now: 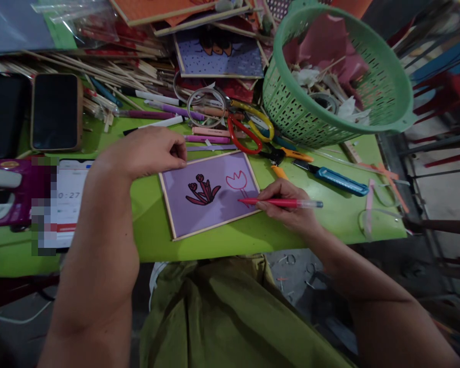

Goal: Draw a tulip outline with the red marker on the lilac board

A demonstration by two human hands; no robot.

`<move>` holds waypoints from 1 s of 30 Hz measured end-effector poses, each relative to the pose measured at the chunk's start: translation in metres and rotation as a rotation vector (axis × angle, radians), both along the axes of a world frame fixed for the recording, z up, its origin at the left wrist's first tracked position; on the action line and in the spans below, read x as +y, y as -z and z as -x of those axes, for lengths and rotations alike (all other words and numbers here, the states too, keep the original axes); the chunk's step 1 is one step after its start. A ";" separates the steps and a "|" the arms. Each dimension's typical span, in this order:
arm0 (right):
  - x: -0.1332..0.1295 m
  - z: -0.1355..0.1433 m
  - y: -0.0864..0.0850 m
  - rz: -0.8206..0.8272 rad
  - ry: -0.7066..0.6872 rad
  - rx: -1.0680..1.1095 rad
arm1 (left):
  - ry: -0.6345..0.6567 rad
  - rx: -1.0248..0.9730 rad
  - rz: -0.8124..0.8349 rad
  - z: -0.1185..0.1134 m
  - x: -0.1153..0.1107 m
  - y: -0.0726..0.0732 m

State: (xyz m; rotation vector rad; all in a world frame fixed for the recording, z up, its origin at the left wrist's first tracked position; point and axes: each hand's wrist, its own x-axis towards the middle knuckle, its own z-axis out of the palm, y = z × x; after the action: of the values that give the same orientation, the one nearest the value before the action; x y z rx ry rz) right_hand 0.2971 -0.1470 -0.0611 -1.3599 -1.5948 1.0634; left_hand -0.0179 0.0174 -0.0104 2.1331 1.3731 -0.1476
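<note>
On the green table (214, 240) a purple card (210, 197) lies flat, its upper left corner pinned under the curled fingers of the left hand (149, 151). The right hand (287, 204) pinches a red pen (279, 203), tip touching the card just below an outlined tulip (236, 180); a filled red flower cluster (202, 191) sits to its left.

The card is held at one corner only, so a firm stroke could pivot it and skew the line. The heel of the right hand rests near the card's right edge and could smear fresh ink if it slides inward. Scissors (249, 133) and a blue cutter (335, 179) lie close above the card; a wide elbow swing could knock them.

The pen tip itself is hard to make out against the drawing. A screen (71, 197) on the left is partly blurred. The basket (368, 66) hides what lies behind it, and the pile of sticks (80, 66) runs out of view.
</note>
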 end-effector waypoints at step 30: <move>0.001 -0.003 -0.004 0.001 -0.037 0.003 | 0.020 0.054 -0.009 -0.002 0.001 0.001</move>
State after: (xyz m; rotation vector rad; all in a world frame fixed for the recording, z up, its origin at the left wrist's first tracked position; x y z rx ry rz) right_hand 0.3001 -0.1455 -0.0568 -1.3336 -1.6232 1.0873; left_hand -0.0161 0.0188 -0.0110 2.1655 1.3865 -0.2087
